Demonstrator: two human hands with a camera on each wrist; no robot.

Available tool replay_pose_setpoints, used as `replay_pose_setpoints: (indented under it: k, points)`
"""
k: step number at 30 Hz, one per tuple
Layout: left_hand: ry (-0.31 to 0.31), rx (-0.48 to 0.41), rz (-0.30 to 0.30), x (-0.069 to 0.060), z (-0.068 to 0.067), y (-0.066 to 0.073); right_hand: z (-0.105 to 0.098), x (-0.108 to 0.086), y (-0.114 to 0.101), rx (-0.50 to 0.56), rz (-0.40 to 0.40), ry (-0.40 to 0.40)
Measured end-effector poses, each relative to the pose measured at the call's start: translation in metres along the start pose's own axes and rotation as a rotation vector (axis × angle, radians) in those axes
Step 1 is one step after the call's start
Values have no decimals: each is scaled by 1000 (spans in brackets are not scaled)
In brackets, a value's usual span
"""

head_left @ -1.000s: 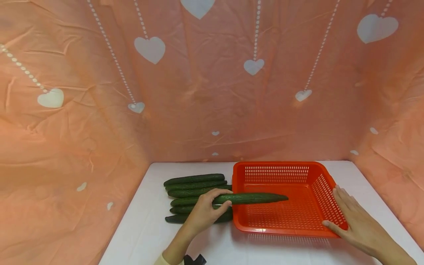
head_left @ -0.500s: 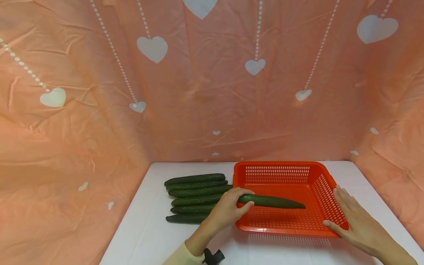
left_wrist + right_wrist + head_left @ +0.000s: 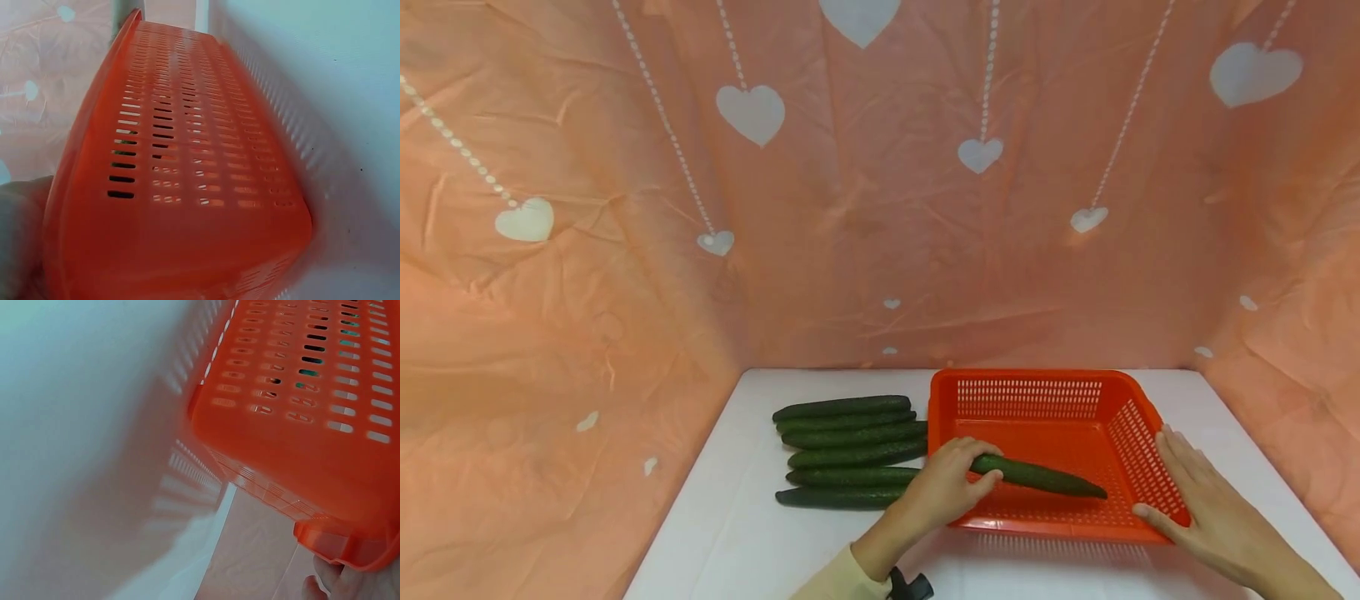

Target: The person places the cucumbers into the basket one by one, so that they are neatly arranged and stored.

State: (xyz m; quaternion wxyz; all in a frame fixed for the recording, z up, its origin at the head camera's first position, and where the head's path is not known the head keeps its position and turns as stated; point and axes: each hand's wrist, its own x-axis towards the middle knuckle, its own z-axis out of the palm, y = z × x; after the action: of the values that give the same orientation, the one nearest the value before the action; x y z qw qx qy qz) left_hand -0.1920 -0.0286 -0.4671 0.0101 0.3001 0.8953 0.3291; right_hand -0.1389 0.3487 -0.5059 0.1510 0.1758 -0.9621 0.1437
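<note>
In the head view, a dark green cucumber [image 3: 1047,477] slants over the inside of the red perforated plastic basket [image 3: 1037,375], its tapered tip to the right. My left hand [image 3: 943,487] grips its left end between thumb and fingers, above the basket's left front corner. My right hand [image 3: 1217,517] rests with fairly straight fingers on the basket's right rim, thumb spread toward the front. Left of the basket several more cucumbers [image 3: 850,455] lie side by side. The left wrist view shows the basket's outer wall [image 3: 181,231], with green just visible through its slots.
A white table surface [image 3: 715,517] lies under everything. Orange-pink cloth [image 3: 820,250] printed with white hearts hangs behind and at both sides. A black strap piece [image 3: 912,586] shows at my left wrist.
My left hand has carried the cucumber rightward and toward me, from the row's edge to over the basket, its tip now angled toward the front. My right hand has stayed on the rim.
</note>
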Motion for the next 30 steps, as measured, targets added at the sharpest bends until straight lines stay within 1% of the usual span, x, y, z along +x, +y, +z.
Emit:
replay_pose_setpoints:
  k: [7, 10, 13, 15, 17, 19, 21, 23, 27, 30]
  points:
    - [-20, -28, -37, 3, 4, 2, -1, 1, -1, 17, 0, -4]
    - [-39, -18, -40, 4, 6, 4, 0, 2, 0, 14, -9, 7]
    - [-85, 9, -35, 6, 8, 7, 0, 2, 1, 12, -19, 19]
    - [-128, 25, -32, 7, 10, 9, 1, 1, 0, 16, -1, 2]
    - [-151, 13, -6, 7, 10, 9, 1, 0, 0, 25, 17, -9]
    - [-160, -15, 26, 6, 5, 7, 2, -1, -1, 32, 35, -24]
    - [-132, -64, 61, 4, -4, 2, 2, 0, -1, 40, 36, -24]
    - [-87, -108, 69, 2, -16, -5, 1, 0, -1, 40, 29, -17]
    - [6, -157, 26, -10, -39, -21, 0, 1, 0, 43, 9, 5]
    - [42, -160, -8, -21, -54, -34, -1, 1, 0, 38, 8, 17]
